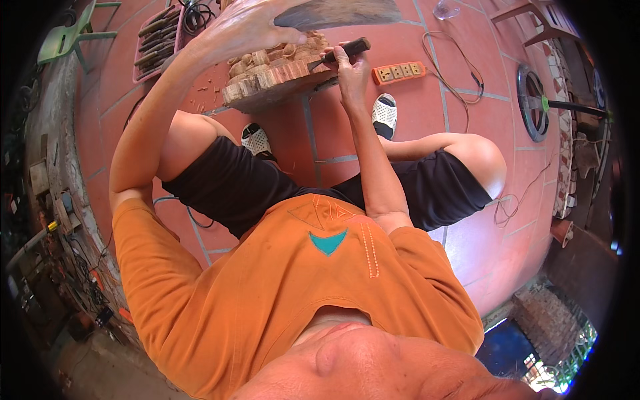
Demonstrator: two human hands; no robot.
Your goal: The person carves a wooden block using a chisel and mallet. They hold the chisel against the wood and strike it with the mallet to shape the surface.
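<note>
My right hand [352, 72] is closed round the dark handle of a chisel [355, 48]. The chisel's blade slants down to the left, its tip at the edge of a carved wood block [277, 75]. This thick, pale brown block has raised carving on top and stands on the floor in front of my feet. Above it, my left hand [250, 27] grips a grey-brown wooden mallet [350, 12], blurred and partly cut off by the upper edge. The fingers of that hand are partly out of view.
A pink basket of carving tools [159, 41] lies at the far left, wood chips nearby. Right of the block are an orange power strip [399, 73] and its looping cord [467, 101]. A green chair [63, 40] and a round fan-like frame [531, 103] stand at the sides.
</note>
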